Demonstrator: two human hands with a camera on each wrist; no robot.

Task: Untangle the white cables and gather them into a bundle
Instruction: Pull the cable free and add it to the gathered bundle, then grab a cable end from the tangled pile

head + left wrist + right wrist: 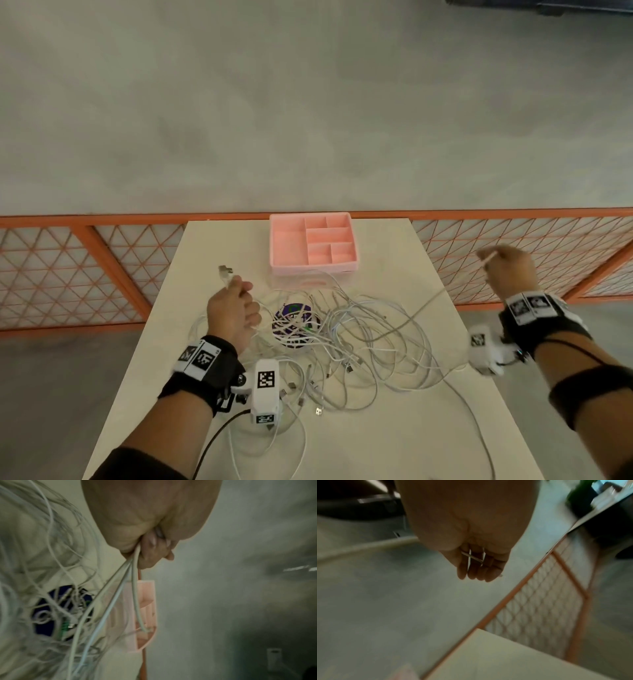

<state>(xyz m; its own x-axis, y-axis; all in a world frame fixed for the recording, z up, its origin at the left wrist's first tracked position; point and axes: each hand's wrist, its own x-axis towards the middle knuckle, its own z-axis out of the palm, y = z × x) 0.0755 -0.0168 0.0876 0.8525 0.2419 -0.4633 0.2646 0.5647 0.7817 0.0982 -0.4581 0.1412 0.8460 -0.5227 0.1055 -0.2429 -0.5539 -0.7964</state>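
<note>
Left hand (233,313) grips gathered ends | right hand (510,270) pinches one strand taut | white cables (346,342) limp, snag-prone: best held near plugs

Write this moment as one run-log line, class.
left hand: grips several white cables | right hand: pulls one cable end sideways | tangle: on table | pink organizer tray: empty

pink divided tray (313,240) at table's (394,240) far edge | orange mesh fence (102,270) behind | round blue disc (293,310) mid-table
</note>
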